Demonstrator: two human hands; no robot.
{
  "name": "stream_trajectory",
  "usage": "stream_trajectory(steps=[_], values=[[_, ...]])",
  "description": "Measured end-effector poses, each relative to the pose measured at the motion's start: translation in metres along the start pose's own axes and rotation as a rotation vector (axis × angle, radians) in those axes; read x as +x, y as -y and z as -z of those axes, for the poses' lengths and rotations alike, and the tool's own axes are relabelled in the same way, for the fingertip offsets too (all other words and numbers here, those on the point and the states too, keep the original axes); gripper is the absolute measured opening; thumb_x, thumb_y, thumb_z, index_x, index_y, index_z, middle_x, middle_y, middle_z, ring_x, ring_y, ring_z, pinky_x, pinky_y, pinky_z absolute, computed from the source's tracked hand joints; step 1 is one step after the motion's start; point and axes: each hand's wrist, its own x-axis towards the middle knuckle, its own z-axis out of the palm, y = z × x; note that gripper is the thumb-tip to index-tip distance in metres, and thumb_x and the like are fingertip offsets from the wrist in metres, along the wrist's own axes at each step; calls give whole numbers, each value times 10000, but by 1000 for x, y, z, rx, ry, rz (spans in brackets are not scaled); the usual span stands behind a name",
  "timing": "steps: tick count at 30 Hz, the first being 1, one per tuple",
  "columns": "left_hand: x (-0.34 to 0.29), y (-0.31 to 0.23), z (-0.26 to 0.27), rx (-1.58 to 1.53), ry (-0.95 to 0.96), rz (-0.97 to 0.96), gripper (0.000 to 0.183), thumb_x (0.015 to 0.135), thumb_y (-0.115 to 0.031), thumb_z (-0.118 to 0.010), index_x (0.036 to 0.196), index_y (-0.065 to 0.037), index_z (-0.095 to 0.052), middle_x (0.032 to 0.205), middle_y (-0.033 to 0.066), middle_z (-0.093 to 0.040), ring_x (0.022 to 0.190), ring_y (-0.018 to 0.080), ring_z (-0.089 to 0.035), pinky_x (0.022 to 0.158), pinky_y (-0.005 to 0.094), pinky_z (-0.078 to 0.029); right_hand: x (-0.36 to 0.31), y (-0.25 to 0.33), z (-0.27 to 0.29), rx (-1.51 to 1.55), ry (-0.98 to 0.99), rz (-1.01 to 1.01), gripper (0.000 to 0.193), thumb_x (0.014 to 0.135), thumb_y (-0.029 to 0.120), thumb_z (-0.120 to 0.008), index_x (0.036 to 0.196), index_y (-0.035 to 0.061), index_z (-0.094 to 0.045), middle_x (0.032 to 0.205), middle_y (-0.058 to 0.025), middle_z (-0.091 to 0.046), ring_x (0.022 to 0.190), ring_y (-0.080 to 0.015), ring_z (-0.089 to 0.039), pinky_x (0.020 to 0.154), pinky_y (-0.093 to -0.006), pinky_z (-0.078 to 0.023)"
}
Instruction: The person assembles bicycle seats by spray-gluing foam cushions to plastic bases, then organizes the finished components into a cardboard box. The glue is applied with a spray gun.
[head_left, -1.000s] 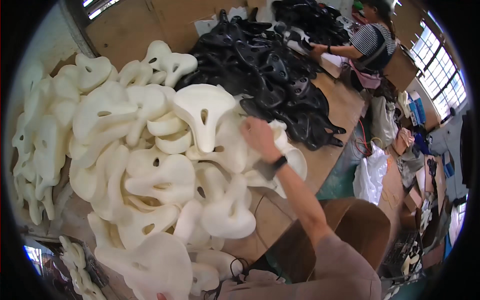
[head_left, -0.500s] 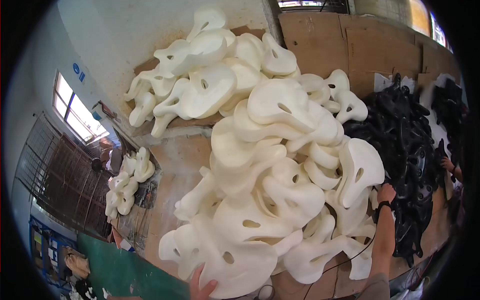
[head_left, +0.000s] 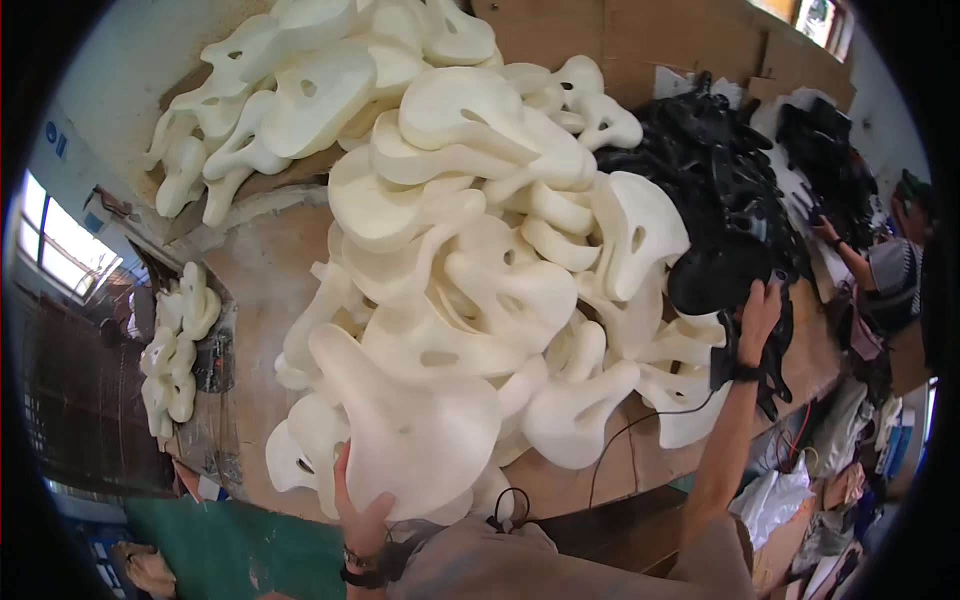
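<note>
The left hand (head_left: pixel 362 512) is gripping a cream saddle-shaped foam moulding (head_left: pixel 410 425) lying above its spread fingers; the right hand (head_left: pixel 758 312) is clasping a black saddle-shaped moulding (head_left: pixel 722 275) just beyond its curled fingers.

bright daylight from windows (head_left: pixel 60 250) at far left and top right — cream saddle shapes (head_left: pixel 470 290) glow softly, shadows shallow; fisheye bends the rim into black, edges slightly blurred.

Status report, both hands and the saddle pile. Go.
Left hand gripping nearest cream saddle shell. Right hand on black saddle shell. Cream pile heaped between them; cable across the bench.
</note>
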Motion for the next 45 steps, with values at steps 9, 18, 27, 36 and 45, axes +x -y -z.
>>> stream_trajectory(steps=[9,18,27,36,45], values=[[-23,44,62,-444,-164,103,618,1016,-287,-588,1510,15,-375,1463,148,-514,1310,311,-531,1113,463,-427,-323,95,64,1273,339,-1051,325,907,159,-565,1199,40,-645,1156,-85,-698,947,-241,-680,708,-403,-563],[6,45,65,-511,297,133,609,988,-333,-600,1435,49,-441,1357,136,-573,1262,238,-550,1079,383,-428,-408,228,138,1255,637,-887,275,959,98,-533,1189,-34,-607,1112,-148,-702,926,-285,-701,666,-433,-604],[24,35,70,-316,506,94,692,849,-262,-730,1441,-5,-479,1309,74,-592,1192,179,-556,1018,338,-451,-412,281,144,996,788,-586,264,971,70,-548,1210,-30,-598,1054,-117,-709,797,-206,-704,586,-319,-589],[35,31,67,-275,628,127,907,815,-510,-802,1460,23,-452,1358,88,-585,1249,175,-540,1082,323,-407,-427,300,132,908,786,-669,214,970,86,-561,1154,-12,-609,959,-100,-708,633,-182,-660,543,-293,-556],[39,27,67,-286,613,107,822,829,-383,-805,1451,30,-461,1348,99,-594,1250,194,-544,1088,342,-403,-428,294,131,825,879,-657,171,983,119,-602,1106,1,-607,796,-65,-676,552,-140,-616,506,-267,-505]])
